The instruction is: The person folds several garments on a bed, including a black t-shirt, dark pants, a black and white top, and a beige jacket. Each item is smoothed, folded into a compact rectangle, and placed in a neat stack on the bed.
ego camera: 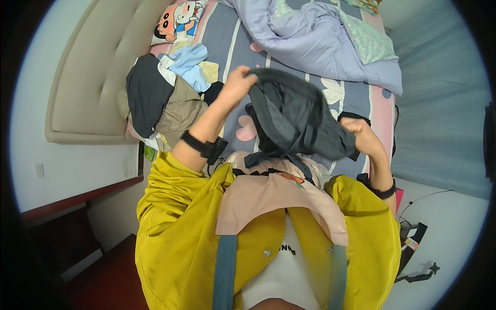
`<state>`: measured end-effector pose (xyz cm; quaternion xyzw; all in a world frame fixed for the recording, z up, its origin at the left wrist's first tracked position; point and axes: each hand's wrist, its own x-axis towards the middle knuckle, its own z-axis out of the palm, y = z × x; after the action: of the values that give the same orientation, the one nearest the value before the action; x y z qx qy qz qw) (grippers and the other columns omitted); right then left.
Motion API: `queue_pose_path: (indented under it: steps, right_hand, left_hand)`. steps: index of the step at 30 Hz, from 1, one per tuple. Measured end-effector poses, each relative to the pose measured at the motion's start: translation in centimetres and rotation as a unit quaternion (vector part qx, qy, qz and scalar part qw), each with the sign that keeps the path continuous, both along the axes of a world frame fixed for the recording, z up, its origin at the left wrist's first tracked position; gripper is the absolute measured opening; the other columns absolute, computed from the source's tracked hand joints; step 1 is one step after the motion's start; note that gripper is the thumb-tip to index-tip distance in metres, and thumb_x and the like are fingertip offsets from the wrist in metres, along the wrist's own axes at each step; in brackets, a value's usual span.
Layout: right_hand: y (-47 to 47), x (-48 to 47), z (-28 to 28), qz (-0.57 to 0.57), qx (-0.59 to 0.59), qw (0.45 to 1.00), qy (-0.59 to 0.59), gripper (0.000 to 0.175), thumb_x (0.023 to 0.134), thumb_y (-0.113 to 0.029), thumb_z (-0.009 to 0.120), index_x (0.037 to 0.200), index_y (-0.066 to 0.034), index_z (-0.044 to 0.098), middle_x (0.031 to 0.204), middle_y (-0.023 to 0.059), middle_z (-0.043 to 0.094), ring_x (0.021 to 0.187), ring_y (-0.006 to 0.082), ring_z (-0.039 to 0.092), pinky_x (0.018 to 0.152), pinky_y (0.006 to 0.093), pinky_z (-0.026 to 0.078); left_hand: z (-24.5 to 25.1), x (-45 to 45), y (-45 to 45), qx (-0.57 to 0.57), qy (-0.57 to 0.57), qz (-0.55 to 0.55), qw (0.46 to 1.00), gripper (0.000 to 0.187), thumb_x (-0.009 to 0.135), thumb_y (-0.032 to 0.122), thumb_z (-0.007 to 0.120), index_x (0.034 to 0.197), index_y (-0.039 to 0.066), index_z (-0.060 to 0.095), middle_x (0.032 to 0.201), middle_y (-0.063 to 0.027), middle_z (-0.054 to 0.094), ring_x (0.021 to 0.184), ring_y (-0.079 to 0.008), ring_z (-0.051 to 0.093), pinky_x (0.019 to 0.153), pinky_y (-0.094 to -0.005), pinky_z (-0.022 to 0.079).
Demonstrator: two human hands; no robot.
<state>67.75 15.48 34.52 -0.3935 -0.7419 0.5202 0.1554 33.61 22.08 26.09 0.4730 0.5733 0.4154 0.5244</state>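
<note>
A dark grey cloth garment (290, 112) is spread between my two hands above the bed. Its upper left corner is pinched in my left hand (239, 86). My right hand (357, 133) grips the garment's other side, lower and to the right. The cloth is slightly blurred and sags in folds; its exact kind cannot be told. Beneath it, black fabric (260, 128) shows at the left, and another black piece (353, 116) shows behind my right hand. Both lie partly hidden on the striped bed sheet (232, 128).
A heap of clothes with a dark garment (149, 95), khaki cloth (180, 108) and a light blue garment (190, 64) lies at the left. Beyond are a cartoon pillow (180, 21) and a lavender quilt (302, 42). A padded headboard (93, 81) borders the left, a blue-grey curtain (441, 108) the right.
</note>
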Motion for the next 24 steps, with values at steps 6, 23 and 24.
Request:
queue_pose_path:
  steps: [6, 23, 24]
  right_hand:
    - [3.2, 3.9, -10.4, -0.344, -0.108, 0.933, 0.009, 0.008, 0.077, 0.001, 0.053, 0.070, 0.0002, 0.051, 0.070, 0.0003, 0.050, 0.070, 0.0088, 0.044, 0.064, 0.0250, 0.040]
    - [3.1, -6.6, -10.3, -0.246, -0.123, 0.961, 0.032, 0.054, 0.085, -0.038, 0.056, 0.118, 0.0040, 0.045, 0.093, 0.0071, 0.056, 0.086, 0.0143, 0.052, 0.081, 0.0258, 0.041]
    - [3.1, -7.0, -10.2, -0.219, -0.146, 0.964, 0.041, 0.057, 0.086, -0.038, 0.055, 0.120, 0.0058, 0.042, 0.094, 0.0082, 0.056, 0.090, 0.0157, 0.053, 0.083, 0.0259, 0.041]
  left_hand:
    - [8.1, 1.1, -0.5, 0.178, -0.105, 0.081, 0.975, 0.012, 0.081, 0.005, 0.058, 0.090, 0.003, 0.051, 0.078, -0.0005, 0.055, 0.065, -0.0047, 0.050, 0.057, -0.0181, 0.040]
    - [14.4, 3.4, -1.6, 0.289, -0.119, 0.108, 0.944, 0.012, 0.078, 0.001, 0.061, 0.086, 0.003, 0.052, 0.075, 0.0000, 0.055, 0.067, -0.0051, 0.049, 0.062, -0.0192, 0.041]
    - [14.5, 3.2, -1.6, 0.289, -0.114, 0.116, 0.943, 0.012, 0.078, 0.001, 0.061, 0.086, 0.003, 0.052, 0.075, -0.0002, 0.055, 0.066, -0.0052, 0.049, 0.062, -0.0191, 0.041]
